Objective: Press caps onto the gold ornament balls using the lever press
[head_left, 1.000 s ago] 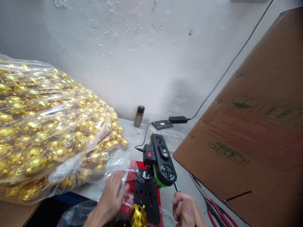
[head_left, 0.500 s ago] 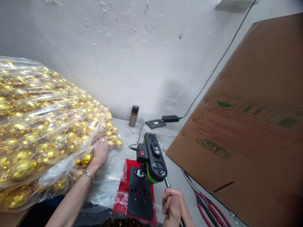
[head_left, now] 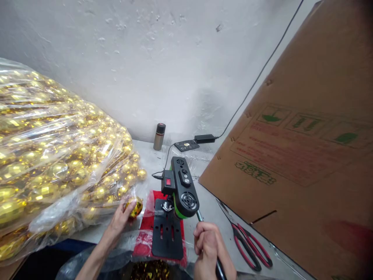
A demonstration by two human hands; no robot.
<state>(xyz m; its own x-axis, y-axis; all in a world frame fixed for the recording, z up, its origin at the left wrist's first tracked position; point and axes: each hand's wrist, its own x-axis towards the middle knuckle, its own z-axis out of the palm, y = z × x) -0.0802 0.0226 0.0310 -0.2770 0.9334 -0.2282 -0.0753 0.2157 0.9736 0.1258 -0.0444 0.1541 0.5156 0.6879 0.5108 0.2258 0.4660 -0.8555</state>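
My left hand (head_left: 121, 217) holds a shiny gold ball (head_left: 135, 207) by its side, just right of a big clear plastic bag (head_left: 67, 163) full of gold balls. My right hand (head_left: 210, 247) is wrapped round a metal rod with a dark handle (head_left: 220, 270). The rod's upper end reaches the underside of a black and green device (head_left: 186, 190) with round vents and a red switch. The device stands on a black slotted plate (head_left: 167, 241), which lies over red cloth (head_left: 142, 243).
Behind the device are a capped bottle (head_left: 159, 137), a dark flat card (head_left: 186, 145) and a black power adapter (head_left: 204, 138) with its cable. Red-handled scissors (head_left: 252, 249) lie at the right, beside a large cardboard box (head_left: 291, 155). Gold pieces (head_left: 150, 270) show at the bottom edge.
My left hand has come out of the bag's opening toward me with a gold ball. My right hand still grips the rod. The whole view has shifted slightly.
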